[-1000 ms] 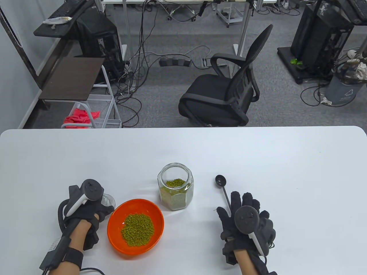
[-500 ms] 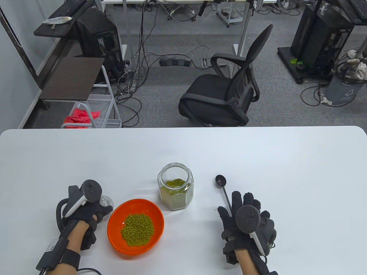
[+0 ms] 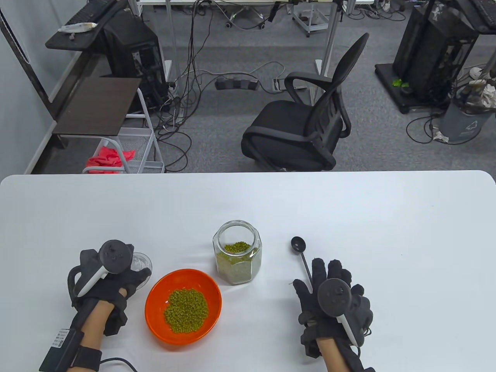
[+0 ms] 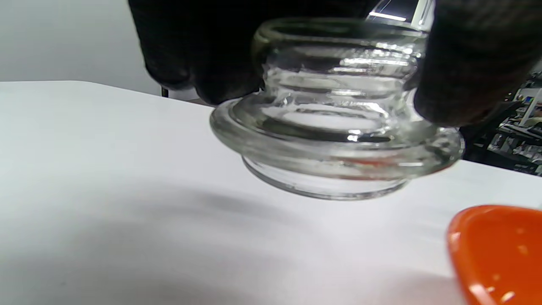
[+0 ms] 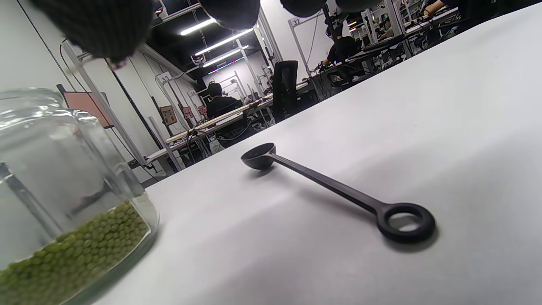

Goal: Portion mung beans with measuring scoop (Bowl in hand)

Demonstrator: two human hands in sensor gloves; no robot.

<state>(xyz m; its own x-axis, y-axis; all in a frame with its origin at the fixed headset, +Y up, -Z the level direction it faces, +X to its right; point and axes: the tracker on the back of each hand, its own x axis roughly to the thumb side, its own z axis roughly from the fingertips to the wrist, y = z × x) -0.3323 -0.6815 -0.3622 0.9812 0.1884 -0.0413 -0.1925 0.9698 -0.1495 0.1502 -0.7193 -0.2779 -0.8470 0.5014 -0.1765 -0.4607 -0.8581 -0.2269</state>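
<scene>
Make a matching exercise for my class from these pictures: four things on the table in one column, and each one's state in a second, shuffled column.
Things:
1. glass lid
2. orange bowl
3. glass jar
4. measuring scoop

States:
A. lies empty on the table
B. stands open, partly full of beans
C. gripped by the left hand
D. holds a heap of beans

Pairs: 1-C, 2-D, 3-B, 4-A

Clear glossy glass is noted for the jar [image 3: 237, 254] and lid [image 4: 334, 123]; matt black plastic for the scoop [image 5: 338, 190]; a smooth white desk [image 3: 348, 217]; glossy orange bowl [image 3: 155, 306].
</scene>
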